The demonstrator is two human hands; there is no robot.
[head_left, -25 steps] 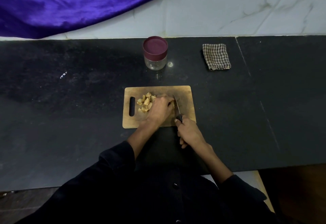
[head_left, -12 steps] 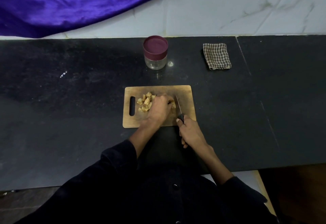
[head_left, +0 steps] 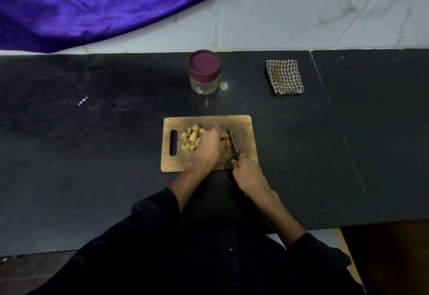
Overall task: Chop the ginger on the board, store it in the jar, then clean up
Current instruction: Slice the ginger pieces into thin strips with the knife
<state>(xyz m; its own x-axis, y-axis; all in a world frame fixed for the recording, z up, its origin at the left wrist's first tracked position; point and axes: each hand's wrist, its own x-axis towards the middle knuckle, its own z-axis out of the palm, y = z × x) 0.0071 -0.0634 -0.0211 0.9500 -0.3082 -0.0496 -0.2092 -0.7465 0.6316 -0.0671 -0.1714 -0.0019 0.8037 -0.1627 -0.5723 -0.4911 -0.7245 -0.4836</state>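
Purple cloth point(head_left: 92, 9) hangs against the wall above the bench's far left corner. The dark bench point(head_left: 69, 155) runs the full width of the view.

Wooden board point(head_left: 243, 123) lies mid-bench, nearer the front edge than the back, handle slot to its left end. Cut ginger pieces point(head_left: 191, 137) sit heaped on the left half of the board, just right of the slot.

Left hand point(head_left: 209, 146) rests on the board right of the heap, fingers curled down over an uncut bit of ginger; only a sliver of it shows by the blade, so the grip itself is mostly hidden. Knife point(head_left: 232, 140) stands just beside those fingertips, blade pointing away from the person. Right hand point(head_left: 249, 175) is wrapped round the knife's dark handle at the board's near right corner.

Jar point(head_left: 204, 73) stands toward the back edge, behind the board, well apart from it, maroon lid on. Checked cloth point(head_left: 285, 77) lies folded further right, near the back edge.

Step in hand, by my reading: chopping, well along but not finished. The next cut calls for keeping the left fingertips tucked clear of the edge while the piece shrinks. Jar lid must come off before storing.
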